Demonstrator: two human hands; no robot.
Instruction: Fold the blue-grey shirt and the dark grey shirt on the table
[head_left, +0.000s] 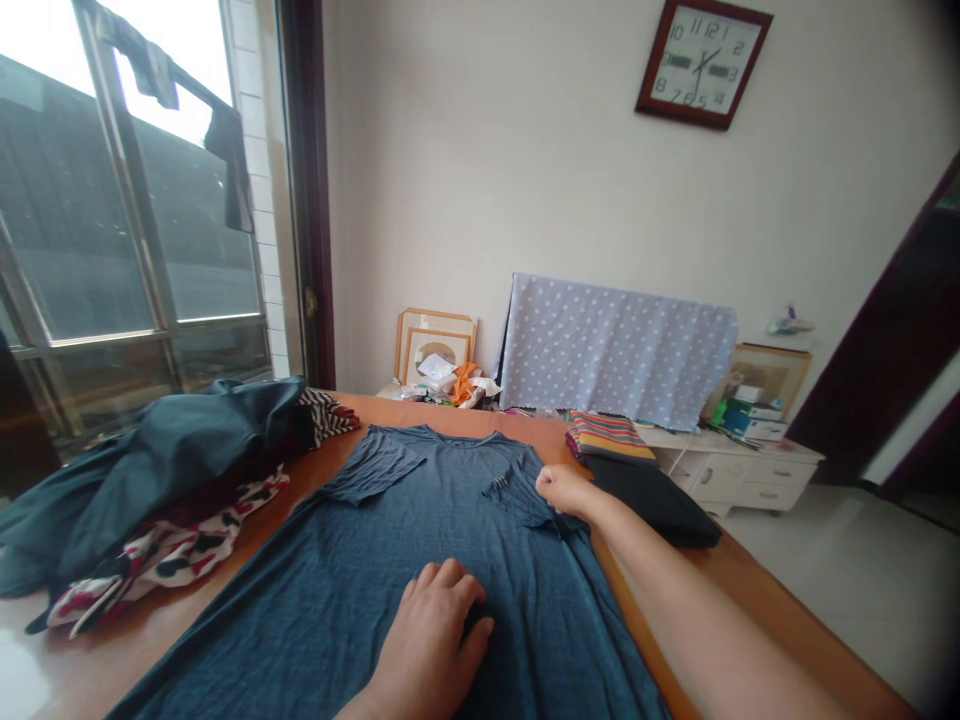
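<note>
A dark blue T-shirt [420, 540] lies spread over the wooden table, its neckline at the far end. Its left-side sleeve is folded inward onto the body. At the right-side sleeve, my right hand [564, 490] is closed in a pinch on the fabric near the shoulder edge. My left hand [439, 635] rests on the middle of the shirt, palm down, fingers slightly bent and thumb apart, gripping nothing.
Left on the table [750, 585] is a heap of loose clothes [187, 440]. Folded dark cloth [652, 500] and a striped folded garment [611, 437] sit at the right. Behind stand a polka-dot cloth cover [615, 345] and a white cabinet [742, 480].
</note>
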